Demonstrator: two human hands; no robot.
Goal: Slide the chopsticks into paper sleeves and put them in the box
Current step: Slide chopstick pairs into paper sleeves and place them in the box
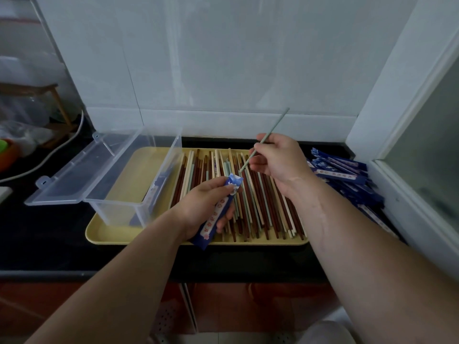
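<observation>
Head view showed the left grip [207, 206] curled round a blue paper sleeve [221, 211], holding it slanted above the near part of the yellow tray [111, 235] with its white-printed mouth turned up and away. The right grip [279, 161] pinched a pale green chopstick [267, 139] between thumb and fingertips, about halfway along. Whether it held 1 stick or 2 pressed together could not be told. The stick's lower tip sat just beside the sleeve mouth, not yet inside.

The step in hand looked like threading the tip into the mouth. To do it well, the left thumb probably needed to ease off the mouth so the paper could bow open, while the right grip tilted the stick to lie along the sleeve. A steep entry risked creasing or tearing the thin paper. Choking down nearer the tip would likely have steadied the aim.

Loose chopsticks [260, 202] in brown, cream and green lay side by side across the tray. The clear box [119, 207] stood on the tray's left end with its lid [82, 170] swung open, and a few sleeved pieces seemed to lie inside. Spare sleeves [347, 180] were heaped on the black surface [37, 232] to the right.
</observation>
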